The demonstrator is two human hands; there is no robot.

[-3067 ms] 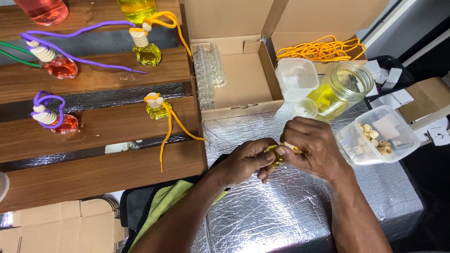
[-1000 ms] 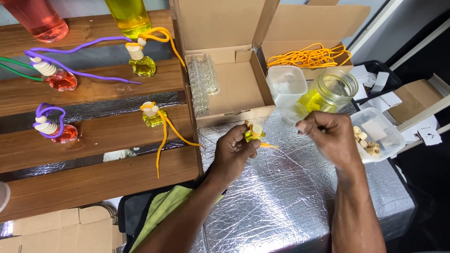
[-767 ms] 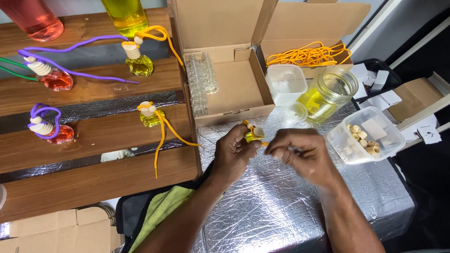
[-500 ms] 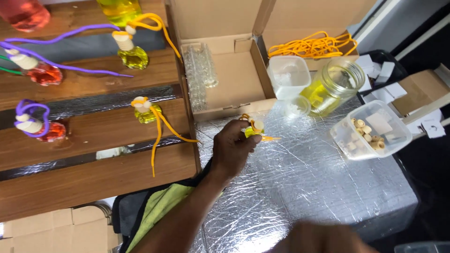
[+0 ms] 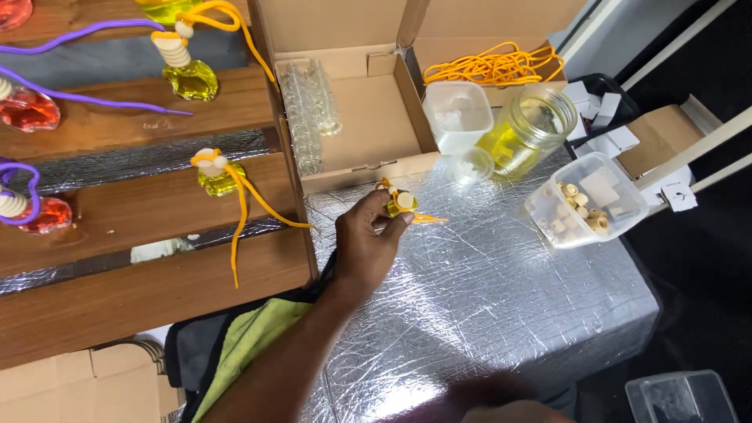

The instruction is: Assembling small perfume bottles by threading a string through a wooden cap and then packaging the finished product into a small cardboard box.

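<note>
We see one left hand (image 5: 366, 243) over the foil-covered table (image 5: 501, 305), its fingers closed around one small yellow bottle (image 5: 399, 205) with a pale round stopper; an orange cord trails from the bottle toward the right. The bottle sits above the near edge of the open cardboard box (image 5: 368, 117).

At the bottom edge a blurred patch (image 5: 501, 407) may be the right hand; we cannot tell whether it is open or closed.

On the wooden shelves (image 5: 157, 290) to the left we count two finished yellow bottles with orange cords, one higher (image 5: 188, 78) and one lower (image 5: 219, 178), plus a third yellow one cut off at the top edge. Two red bottles with purple cords (image 5: 27, 110) lie at the far left.

Inside the box lies one row of clear empty bottles (image 5: 309, 110). A bundle of orange cords (image 5: 489, 66) rests in a second box behind. Near it stand one square plastic tub (image 5: 458, 116), one glass jar of yellow liquid (image 5: 529, 129) and one small clear cup (image 5: 472, 164). One clear tub of wooden caps (image 5: 587, 200) sits tilted at the table's right edge.
</note>
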